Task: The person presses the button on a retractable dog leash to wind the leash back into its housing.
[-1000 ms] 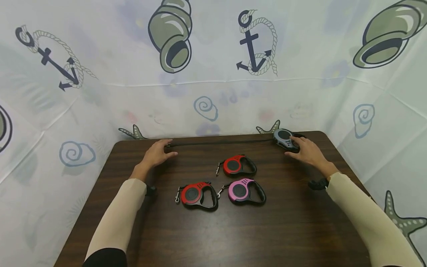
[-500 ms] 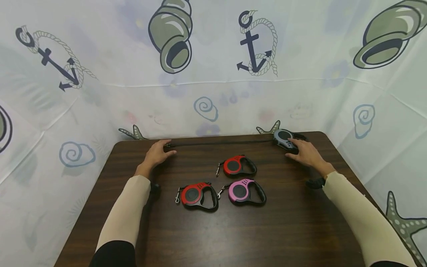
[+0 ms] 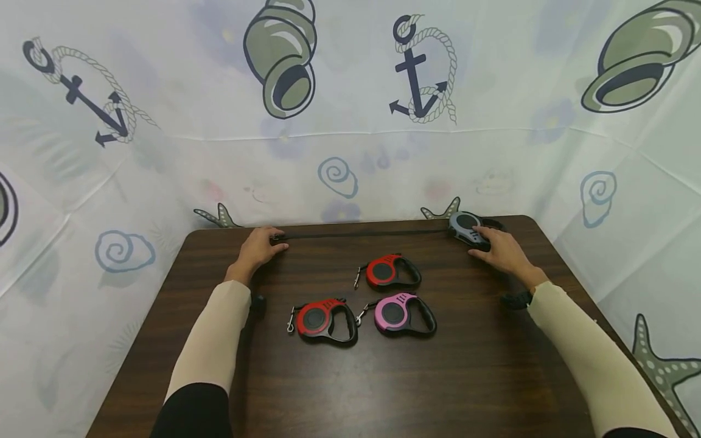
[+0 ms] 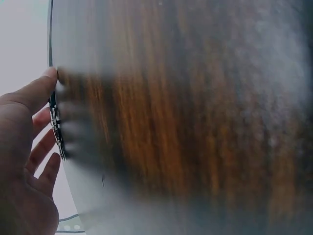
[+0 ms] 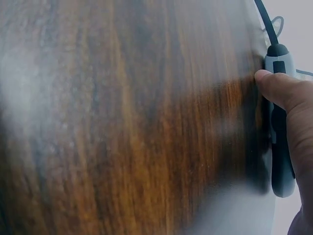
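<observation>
A grey-and-black retractable dog leash [image 3: 465,222] lies along the table's far edge, its black strap [image 3: 361,234] drawn out straight to the left. My left hand [image 3: 256,248] is at the strap's end, thumb and fingers spread around the metal clip [image 4: 56,129]. In the left wrist view the thumb lies in front of the strap, the other fingers behind the clip, fairly straight. My right hand [image 3: 504,249] holds the leash's casing [image 5: 281,117], fingers on top and thumb along its near side. Part of its handle is hidden behind that hand.
Nearer on the dark wooden table [image 3: 383,389] lie a red leash [image 3: 381,272], another red leash [image 3: 315,319] and a pink leash [image 3: 392,312], each with a short metal clip. A patterned cloth [image 3: 350,91] hangs behind the table and along both sides.
Both forearms have shifted slightly inward, and my left thumb has drawn back a little. The grey leash and the other leashes stay in place.
</observation>
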{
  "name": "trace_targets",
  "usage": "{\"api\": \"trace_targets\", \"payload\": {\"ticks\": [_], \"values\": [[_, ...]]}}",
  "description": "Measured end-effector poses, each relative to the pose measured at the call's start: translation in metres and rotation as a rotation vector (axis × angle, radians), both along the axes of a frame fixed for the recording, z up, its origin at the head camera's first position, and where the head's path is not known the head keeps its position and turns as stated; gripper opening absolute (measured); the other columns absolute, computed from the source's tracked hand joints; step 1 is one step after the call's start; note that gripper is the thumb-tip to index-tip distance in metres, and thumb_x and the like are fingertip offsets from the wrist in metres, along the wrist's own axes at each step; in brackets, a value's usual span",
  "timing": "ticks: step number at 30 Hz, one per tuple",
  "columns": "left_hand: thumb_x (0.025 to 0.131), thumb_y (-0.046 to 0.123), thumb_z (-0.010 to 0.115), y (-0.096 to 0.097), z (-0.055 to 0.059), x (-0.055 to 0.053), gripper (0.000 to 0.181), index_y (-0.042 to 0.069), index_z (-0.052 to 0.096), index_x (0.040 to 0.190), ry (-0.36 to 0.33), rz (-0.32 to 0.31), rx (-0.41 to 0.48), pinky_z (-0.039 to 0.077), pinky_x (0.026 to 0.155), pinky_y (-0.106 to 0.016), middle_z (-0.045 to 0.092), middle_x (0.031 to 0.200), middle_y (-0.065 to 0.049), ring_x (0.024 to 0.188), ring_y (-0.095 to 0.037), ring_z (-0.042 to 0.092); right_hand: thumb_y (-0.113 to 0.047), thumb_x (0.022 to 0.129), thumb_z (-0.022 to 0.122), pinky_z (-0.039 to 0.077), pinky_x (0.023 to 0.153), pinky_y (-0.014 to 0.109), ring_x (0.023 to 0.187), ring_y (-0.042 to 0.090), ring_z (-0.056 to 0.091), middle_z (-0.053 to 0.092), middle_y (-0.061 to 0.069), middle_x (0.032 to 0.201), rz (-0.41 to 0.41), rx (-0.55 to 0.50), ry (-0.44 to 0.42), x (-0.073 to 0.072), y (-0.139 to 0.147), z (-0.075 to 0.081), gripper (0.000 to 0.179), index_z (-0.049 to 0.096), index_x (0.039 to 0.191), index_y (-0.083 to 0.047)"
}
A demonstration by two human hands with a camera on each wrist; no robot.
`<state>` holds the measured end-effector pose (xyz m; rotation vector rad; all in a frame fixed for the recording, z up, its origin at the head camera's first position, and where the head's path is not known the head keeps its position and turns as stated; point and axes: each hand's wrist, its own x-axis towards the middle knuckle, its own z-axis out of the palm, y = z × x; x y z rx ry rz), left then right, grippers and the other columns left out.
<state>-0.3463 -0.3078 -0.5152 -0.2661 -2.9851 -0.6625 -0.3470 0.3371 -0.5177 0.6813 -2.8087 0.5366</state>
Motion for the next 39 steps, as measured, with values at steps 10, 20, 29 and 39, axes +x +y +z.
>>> {"api": "trace_targets", "payload": {"ticks": [10, 20, 29, 39], "values": [[0.098, 0.02, 0.078, -0.007, 0.005, 0.002, 0.035, 0.002, 0.075, 0.128, -0.016, -0.002, 0.006, 0.047, 0.105, -0.062, 0.068, 0.131, -0.023, 0.124, -0.044, 0.061, -0.02, 0.093, 0.084, 0.05, 0.095, 0.067, 0.114, 0.053, 0.065, 0.063, 0.036, 0.134, 0.005, -0.022, 0.035, -0.002, 0.002, -0.002, 0.063, 0.057, 0.143, 0.007], [0.095, 0.019, 0.082, -0.015, 0.005, 0.009, 0.028, 0.007, 0.08, 0.119, -0.014, -0.017, 0.047, 0.047, 0.103, -0.063, 0.07, 0.126, -0.019, 0.124, -0.043, 0.061, -0.015, 0.091, 0.085, 0.053, 0.085, 0.065, 0.105, 0.05, 0.069, 0.068, 0.035, 0.123, 0.006, -0.035, 0.049, 0.005, 0.004, 0.003, 0.057, 0.06, 0.138, 0.006], [0.094, 0.021, 0.082, -0.011, 0.007, 0.012, 0.022, 0.009, 0.082, 0.113, 0.017, -0.039, 0.002, 0.05, 0.097, -0.064, 0.073, 0.119, -0.015, 0.117, -0.041, 0.065, -0.014, 0.092, 0.084, 0.054, 0.081, 0.062, 0.1, 0.047, 0.071, 0.071, 0.032, 0.119, 0.017, -0.035, 0.057, 0.006, 0.009, -0.002, 0.056, 0.059, 0.139, 0.004], [0.1, 0.023, 0.076, -0.016, 0.008, 0.012, 0.021, 0.008, 0.079, 0.114, 0.018, -0.091, -0.065, 0.051, 0.093, -0.065, 0.077, 0.117, -0.013, 0.112, -0.038, 0.069, -0.017, 0.098, 0.078, 0.053, 0.088, 0.063, 0.111, 0.05, 0.068, 0.067, 0.035, 0.126, 0.045, -0.023, -0.036, 0.007, 0.017, 0.005, 0.056, 0.054, 0.144, 0.004]]}}
